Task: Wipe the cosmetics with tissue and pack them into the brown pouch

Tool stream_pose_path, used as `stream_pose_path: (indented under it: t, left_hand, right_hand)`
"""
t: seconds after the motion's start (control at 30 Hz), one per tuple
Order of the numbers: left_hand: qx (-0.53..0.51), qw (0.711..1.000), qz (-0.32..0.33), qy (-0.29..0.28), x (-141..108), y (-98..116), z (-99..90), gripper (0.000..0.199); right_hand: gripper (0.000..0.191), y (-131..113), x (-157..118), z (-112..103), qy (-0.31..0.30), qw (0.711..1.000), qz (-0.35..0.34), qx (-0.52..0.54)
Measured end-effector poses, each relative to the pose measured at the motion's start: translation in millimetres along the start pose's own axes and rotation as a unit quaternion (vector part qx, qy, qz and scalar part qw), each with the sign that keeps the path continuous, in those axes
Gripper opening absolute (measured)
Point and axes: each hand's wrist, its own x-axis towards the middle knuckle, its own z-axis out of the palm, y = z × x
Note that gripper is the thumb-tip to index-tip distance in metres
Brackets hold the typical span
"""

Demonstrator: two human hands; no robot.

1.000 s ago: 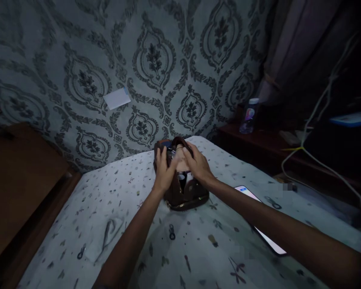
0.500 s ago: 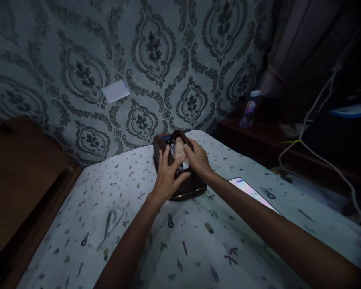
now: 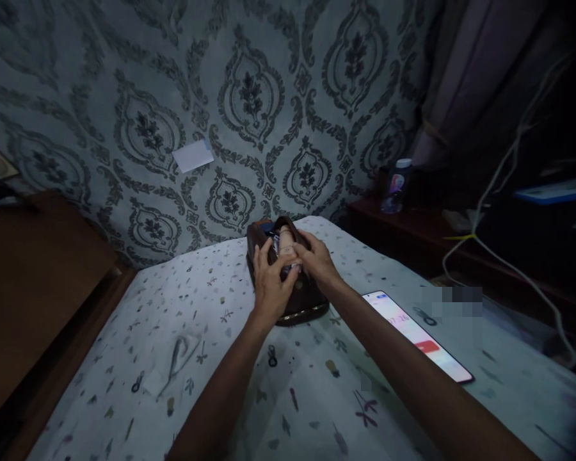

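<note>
While bag sits open, pt-hidden phone shows "7:26".

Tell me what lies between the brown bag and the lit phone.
In the head view, the right forearm slants across the gap between the brown bag and the lit phone, above the patterned sheet.

Left hand and right hand are both bare, with slender fingers. The 2 forearms are uncovered too, slim at the wrists and wider further up. Finer marks are too dim and small to make out.
</note>
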Motion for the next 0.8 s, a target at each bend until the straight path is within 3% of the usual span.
stream_pose_path:
  t: [0.17, 0.4, 0.63, 0.8]
  left_hand:
    - [-0.017, 0.998, -0.033, 0.043, 1.4, 6.0, 6.3, 0.027]
    - [-0.02, 0.996, -0.072, 0.049, 1.8, 6.8, 9.1, 0.033]
    - [0.0, 0.999, -0.018, 0.044, -0.7, 5.4, 7.3, 0.032]
    - [-0.001, 0.998, -0.034, 0.049, -0.2, 6.1, 8.4, 0.024]
  right_hand:
    - [0.058, 4.6, 0.2, 1.8, -0.001, 1.0, 0.002, 0.026]
    - [0.059, 2.2, -1.2, -2.8, -0.035, 0.999, -0.004, 0.036]
    - [0.059, -3.9, -2.7, -1.1, -0.038, 0.999, -0.014, 0.006]
    - [0.058, -3.0, -2.9, 0.7, -0.031, 0.999, -0.01, 0.014]
